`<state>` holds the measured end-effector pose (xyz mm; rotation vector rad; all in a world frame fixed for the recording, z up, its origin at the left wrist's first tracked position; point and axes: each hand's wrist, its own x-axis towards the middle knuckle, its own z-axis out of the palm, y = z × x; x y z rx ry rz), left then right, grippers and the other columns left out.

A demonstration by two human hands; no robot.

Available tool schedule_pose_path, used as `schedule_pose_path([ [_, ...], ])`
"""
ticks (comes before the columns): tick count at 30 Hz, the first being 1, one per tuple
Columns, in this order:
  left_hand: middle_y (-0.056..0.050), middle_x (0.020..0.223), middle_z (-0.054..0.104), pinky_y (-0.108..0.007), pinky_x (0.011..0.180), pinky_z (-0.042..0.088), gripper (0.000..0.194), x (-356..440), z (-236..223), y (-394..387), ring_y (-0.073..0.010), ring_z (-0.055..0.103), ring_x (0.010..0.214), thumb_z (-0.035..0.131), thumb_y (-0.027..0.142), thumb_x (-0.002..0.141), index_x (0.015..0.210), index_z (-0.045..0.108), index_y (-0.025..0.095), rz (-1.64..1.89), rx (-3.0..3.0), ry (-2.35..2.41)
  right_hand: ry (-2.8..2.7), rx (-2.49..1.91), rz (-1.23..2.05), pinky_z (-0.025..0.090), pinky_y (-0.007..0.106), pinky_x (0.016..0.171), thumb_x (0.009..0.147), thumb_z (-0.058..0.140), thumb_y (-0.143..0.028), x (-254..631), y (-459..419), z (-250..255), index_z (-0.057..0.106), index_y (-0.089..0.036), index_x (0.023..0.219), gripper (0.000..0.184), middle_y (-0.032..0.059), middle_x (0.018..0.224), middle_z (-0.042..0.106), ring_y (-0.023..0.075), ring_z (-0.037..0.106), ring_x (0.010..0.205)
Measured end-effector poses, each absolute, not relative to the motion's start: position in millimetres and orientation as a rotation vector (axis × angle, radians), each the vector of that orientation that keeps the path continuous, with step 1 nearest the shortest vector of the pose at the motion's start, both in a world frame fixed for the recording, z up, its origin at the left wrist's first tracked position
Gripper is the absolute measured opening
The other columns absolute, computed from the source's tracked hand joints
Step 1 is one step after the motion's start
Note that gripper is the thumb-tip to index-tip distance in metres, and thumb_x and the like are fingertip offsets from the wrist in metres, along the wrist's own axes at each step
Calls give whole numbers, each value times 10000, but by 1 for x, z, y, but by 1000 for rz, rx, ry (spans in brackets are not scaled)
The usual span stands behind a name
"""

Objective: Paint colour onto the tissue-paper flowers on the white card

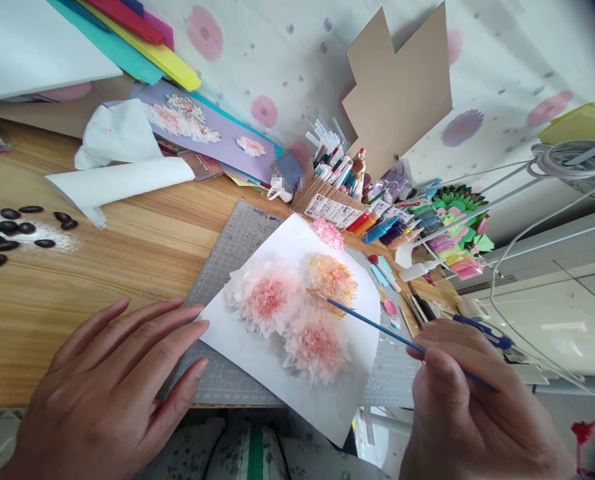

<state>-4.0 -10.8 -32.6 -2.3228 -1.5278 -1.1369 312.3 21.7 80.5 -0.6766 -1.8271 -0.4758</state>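
My right hand (470,393) pinches a thin blue paintbrush (377,325). Its tip lies at the left side of an orange-tinted paper flower (333,283). That flower rests on a white sheet of paper (257,363), along with a pink-centred paper flower (270,298) at left and another pink-centred flower (317,343) nearer me. A small bright pink flower (328,233) sits at the far edge of the sheet. My left hand (122,373) is open, fingers stretched out, with fingertips at the sheet's left corner.
Under the sheet is a grey cutting mat (227,260). Several black oval pieces (8,228) lie at left near crumpled white paper (122,180). A cardboard box of pens (327,200), paint tubes (380,230) and a wire rack (447,233) stand behind at right.
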Motion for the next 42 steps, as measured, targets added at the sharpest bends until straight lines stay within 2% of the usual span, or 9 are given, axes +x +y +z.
schedule_pose_path([
  [3,-117,1205,786,-627,1076,453,327,-4,-34,-11,-366,718,1116,645,237,907,1234,651,254,-1145,-2314,-1535,-1824,-703,-508,524,316,564,857,691,-44,315,18,84,650,-127,726,161,15,645,619,149,637,608],
  [7,-105,1203,788,-616,1087,450,338,-4,-35,-11,-358,718,1121,649,244,899,1236,651,265,-1153,-2310,-1537,-1858,-982,-468,568,351,613,878,746,-211,313,8,94,669,-175,837,95,11,693,642,184,675,675],
  [12,-82,1209,789,-601,1127,425,325,-2,-36,-12,-339,713,1138,635,246,906,1228,657,289,-1188,-2301,-1573,-1931,-1084,-444,591,375,651,874,773,-346,304,1,105,670,-189,919,193,28,757,671,204,689,725],
  [16,-70,1219,789,-603,1141,414,330,0,-36,-13,-334,708,1147,637,240,904,1228,663,290,-1229,-2293,-1573,-2044,-1065,-465,595,372,686,882,769,-314,304,1,120,667,-198,924,160,22,772,686,198,697,748],
  [22,-66,1234,783,-595,1147,408,304,2,-33,-15,-329,704,1167,611,230,938,1233,655,289,-1246,-2303,-1592,-2327,-925,-538,566,302,831,894,723,-123,291,4,143,655,-161,927,85,9,829,703,121,680,823],
  [25,-61,1228,786,-596,1153,408,286,2,-32,-15,-323,707,1164,593,220,957,1229,651,289,-1244,-2314,-1582,-2366,-866,-645,578,305,791,878,749,-139,280,6,146,664,-160,858,90,-5,752,704,122,677,752],
  [32,-71,1239,778,-589,1164,393,306,0,-33,-15,-320,702,1161,606,203,944,1238,664,267,-1283,-2323,-1531,-2423,-805,-767,581,302,727,950,703,-245,269,7,148,670,-185,841,129,5,674,718,141,684,680],
  [42,-113,1240,760,-604,1178,330,330,3,-32,-15,-341,644,1186,641,197,898,1225,654,232,-1393,-2358,-1532,-2598,-835,-740,592,268,747,913,728,-178,256,2,172,690,-185,846,77,5,711,747,139,708,678],
])
